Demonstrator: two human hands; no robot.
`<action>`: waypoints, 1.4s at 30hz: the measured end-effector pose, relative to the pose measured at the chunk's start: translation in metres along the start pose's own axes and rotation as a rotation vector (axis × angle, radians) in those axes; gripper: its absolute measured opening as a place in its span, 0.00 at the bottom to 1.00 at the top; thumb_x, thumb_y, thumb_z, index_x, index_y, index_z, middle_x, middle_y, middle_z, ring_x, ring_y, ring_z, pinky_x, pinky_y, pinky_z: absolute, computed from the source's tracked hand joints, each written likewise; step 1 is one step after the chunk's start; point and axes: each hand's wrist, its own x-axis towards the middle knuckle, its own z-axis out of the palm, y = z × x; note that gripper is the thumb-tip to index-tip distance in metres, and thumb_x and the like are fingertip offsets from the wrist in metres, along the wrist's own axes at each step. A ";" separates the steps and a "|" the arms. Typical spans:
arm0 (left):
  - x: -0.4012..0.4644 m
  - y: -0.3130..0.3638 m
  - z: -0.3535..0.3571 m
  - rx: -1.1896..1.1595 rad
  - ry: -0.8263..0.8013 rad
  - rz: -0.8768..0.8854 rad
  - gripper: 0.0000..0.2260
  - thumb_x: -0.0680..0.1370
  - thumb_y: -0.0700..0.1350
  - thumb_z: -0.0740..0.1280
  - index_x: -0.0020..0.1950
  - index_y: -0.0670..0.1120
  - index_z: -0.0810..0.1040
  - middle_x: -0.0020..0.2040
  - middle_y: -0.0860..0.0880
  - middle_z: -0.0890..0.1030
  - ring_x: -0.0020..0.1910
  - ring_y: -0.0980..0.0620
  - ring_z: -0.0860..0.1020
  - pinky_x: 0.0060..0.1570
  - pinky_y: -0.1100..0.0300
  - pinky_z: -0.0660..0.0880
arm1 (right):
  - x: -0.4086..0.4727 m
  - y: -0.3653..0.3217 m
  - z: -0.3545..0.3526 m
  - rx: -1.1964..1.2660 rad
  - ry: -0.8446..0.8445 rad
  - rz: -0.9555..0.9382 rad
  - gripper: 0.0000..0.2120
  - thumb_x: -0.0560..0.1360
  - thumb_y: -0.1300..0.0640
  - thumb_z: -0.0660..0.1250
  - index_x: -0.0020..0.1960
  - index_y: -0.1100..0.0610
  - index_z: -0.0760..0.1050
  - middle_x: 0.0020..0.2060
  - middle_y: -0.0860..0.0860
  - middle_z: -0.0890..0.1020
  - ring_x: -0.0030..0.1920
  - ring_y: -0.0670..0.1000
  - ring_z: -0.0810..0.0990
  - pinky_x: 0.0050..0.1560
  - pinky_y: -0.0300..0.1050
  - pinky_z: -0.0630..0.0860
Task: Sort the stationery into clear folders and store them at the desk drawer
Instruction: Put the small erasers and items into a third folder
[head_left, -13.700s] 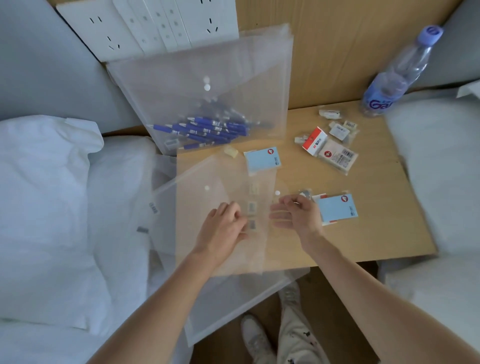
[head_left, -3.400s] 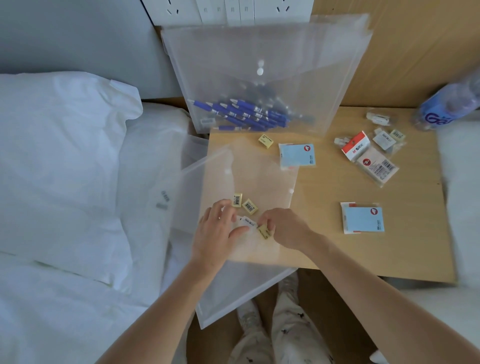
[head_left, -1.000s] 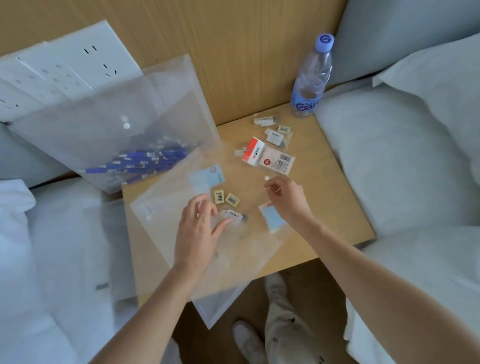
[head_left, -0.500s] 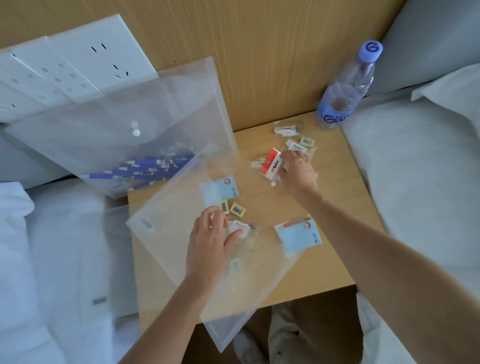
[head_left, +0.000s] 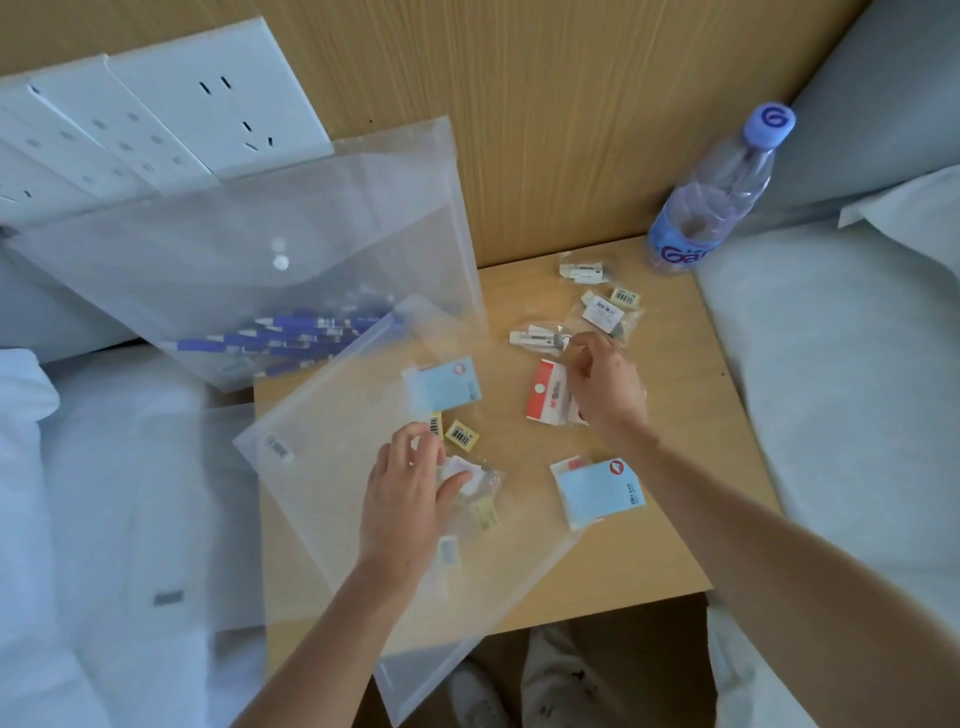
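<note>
Clear folder (head_left: 332, 499) lying flat on the wooden worktop (head_left: 691, 415), its long axis running diagonally from far-left to near-right, with its near corner past the worktop's front edge. The left hand (head_left: 410, 499) rests on this folder, palm down, forearm coming in from the near-left; thumb and fingers pinch a small plastic-wrapped item (head_left: 467, 478) at the folder's surface (whether it is inside or on top cannot be told). Just beyond the left fingertips lie two yellow barcoded erasers (head_left: 461, 435) and a blue sticky-note pad (head_left: 444, 387). The right hand (head_left: 605, 384), knuckles up, fingers curled, grips the clear wrapping of a red-and-white packet (head_left: 548, 392). Near the right forearm lies a second blue sticky-note pad (head_left: 597, 491); beyond the right hand, several small bagged items (head_left: 605, 312). Far left of both hands, a second clear folder (head_left: 260, 249) holding blue pens (head_left: 291, 338) leans against the wall. A water bottle (head_left: 711, 202) stands far right.
</note>
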 end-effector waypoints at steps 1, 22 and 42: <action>0.000 0.000 0.000 0.003 0.002 -0.001 0.15 0.69 0.50 0.74 0.44 0.43 0.73 0.48 0.44 0.77 0.40 0.48 0.77 0.38 0.55 0.78 | 0.003 -0.002 -0.001 0.008 0.011 -0.011 0.14 0.76 0.63 0.59 0.61 0.60 0.73 0.55 0.57 0.78 0.59 0.58 0.73 0.55 0.53 0.72; 0.003 -0.003 -0.002 0.034 0.039 -0.013 0.15 0.68 0.50 0.75 0.42 0.43 0.74 0.46 0.45 0.77 0.37 0.47 0.78 0.35 0.54 0.78 | 0.024 -0.016 0.002 -0.186 0.013 -0.011 0.13 0.77 0.57 0.65 0.60 0.57 0.74 0.59 0.55 0.75 0.63 0.57 0.69 0.67 0.49 0.60; -0.024 0.005 -0.023 -0.041 0.063 0.009 0.13 0.73 0.53 0.68 0.48 0.46 0.72 0.58 0.42 0.75 0.46 0.47 0.77 0.39 0.56 0.77 | -0.079 -0.040 0.020 0.130 -0.140 -0.162 0.07 0.71 0.59 0.71 0.48 0.59 0.77 0.42 0.49 0.76 0.48 0.53 0.73 0.43 0.41 0.64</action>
